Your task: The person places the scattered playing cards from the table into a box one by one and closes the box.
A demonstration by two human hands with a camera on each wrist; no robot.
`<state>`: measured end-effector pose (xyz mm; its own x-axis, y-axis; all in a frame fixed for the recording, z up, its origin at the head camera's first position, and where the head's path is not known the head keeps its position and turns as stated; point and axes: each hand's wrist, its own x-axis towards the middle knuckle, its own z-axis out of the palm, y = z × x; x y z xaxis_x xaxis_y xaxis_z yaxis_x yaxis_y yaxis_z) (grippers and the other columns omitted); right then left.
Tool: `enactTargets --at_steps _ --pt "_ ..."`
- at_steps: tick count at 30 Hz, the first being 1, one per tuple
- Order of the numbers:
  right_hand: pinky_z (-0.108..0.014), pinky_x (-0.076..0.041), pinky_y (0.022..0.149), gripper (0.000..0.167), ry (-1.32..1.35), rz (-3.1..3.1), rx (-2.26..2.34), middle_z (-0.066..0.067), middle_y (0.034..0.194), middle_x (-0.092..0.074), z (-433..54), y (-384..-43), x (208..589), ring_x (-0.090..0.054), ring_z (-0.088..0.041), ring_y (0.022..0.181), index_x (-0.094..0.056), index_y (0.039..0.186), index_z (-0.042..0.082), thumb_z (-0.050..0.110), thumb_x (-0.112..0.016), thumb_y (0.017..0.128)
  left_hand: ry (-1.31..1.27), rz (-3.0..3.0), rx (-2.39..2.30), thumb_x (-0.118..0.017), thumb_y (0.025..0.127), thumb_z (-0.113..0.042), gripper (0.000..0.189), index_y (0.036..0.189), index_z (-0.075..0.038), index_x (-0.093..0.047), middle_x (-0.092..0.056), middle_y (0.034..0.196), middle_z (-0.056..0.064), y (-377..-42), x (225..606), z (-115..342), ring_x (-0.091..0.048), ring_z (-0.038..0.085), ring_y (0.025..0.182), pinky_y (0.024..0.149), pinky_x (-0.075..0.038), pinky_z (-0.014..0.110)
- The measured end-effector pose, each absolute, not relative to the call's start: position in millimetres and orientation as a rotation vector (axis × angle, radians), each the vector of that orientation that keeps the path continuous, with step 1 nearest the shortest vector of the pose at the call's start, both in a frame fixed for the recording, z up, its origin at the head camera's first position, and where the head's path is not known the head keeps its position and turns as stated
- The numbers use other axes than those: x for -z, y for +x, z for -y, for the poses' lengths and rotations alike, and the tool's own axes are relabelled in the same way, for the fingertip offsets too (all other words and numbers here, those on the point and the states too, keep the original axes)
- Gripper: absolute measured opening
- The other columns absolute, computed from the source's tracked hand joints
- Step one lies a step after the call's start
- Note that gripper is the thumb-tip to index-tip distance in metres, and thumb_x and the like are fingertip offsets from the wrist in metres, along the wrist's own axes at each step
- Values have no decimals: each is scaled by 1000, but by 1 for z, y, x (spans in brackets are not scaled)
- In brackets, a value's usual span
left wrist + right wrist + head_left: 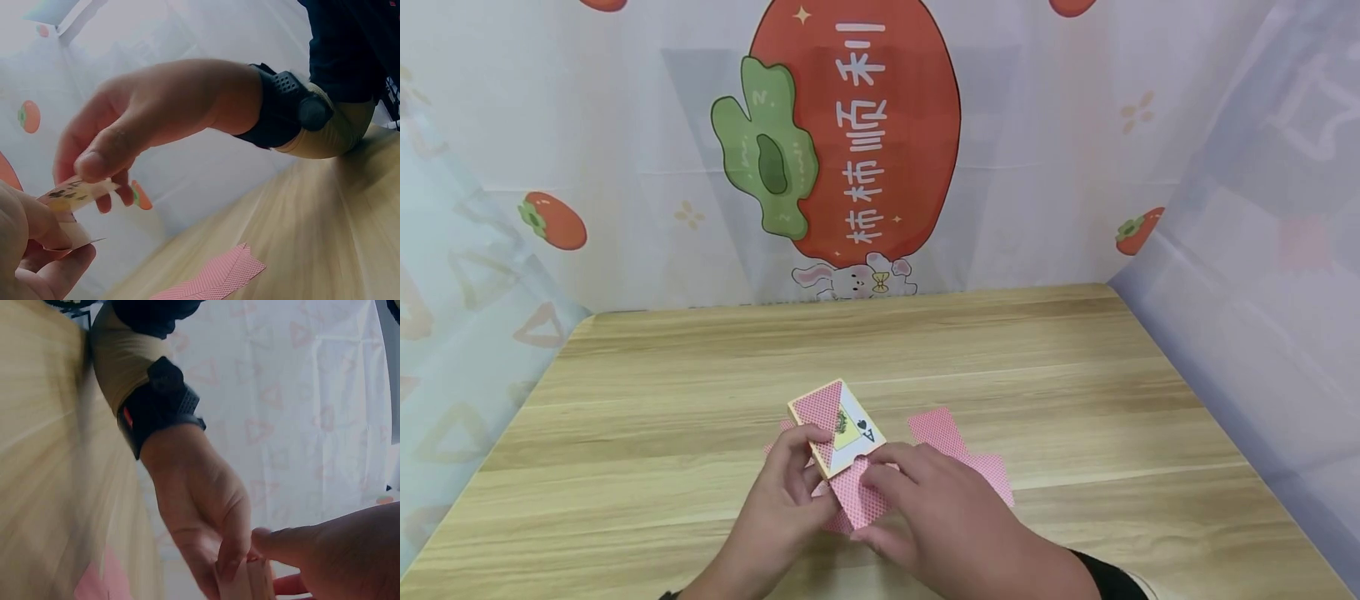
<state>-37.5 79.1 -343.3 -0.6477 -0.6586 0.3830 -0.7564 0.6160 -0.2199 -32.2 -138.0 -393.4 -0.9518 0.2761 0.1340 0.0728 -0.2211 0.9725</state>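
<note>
My left hand (778, 492) grips a playing card box (837, 427), tilted above the table. The box has a red-patterned back and a window showing the ace of spades. At its lower end is a red-backed playing card (857, 496), pinched by my right hand (951, 508). How far the card reaches into the box is hidden. In the left wrist view, my right hand (156, 112) bends over the box. The right wrist view shows my left hand (200, 494) around the box (247, 581).
Red-backed cards (937, 429) lie overlapping on the wooden table (700, 392) beyond my right hand. More cards (838, 523) lie partly hidden below my hands. A printed cloth (1022, 167) hangs behind the table, and more cloth hangs at both sides.
</note>
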Motion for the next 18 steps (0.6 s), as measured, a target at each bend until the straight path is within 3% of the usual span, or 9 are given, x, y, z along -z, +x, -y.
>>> enactTargets --at_steps 7,18 --pt "-9 -40 59 36 1063 2399 -667 12 87 -53 -76 -52 353 -53 0 71 -62 90 18 36 -90 76 660 -1682 -2314 -56 89 19 57 136 -5 -34 -44 132 14 -31 399 137 -61 21 116 80 -62 35" --pt "-10 -36 53 37 973 2505 -672 14 88 -54 -80 -57 352 -48 0 68 -59 90 20 39 -88 76 673 -1678 -2295 -57 90 17 55 135 -4 -33 -44 131 15 -29 399 136 -61 22 116 79 -62 39"
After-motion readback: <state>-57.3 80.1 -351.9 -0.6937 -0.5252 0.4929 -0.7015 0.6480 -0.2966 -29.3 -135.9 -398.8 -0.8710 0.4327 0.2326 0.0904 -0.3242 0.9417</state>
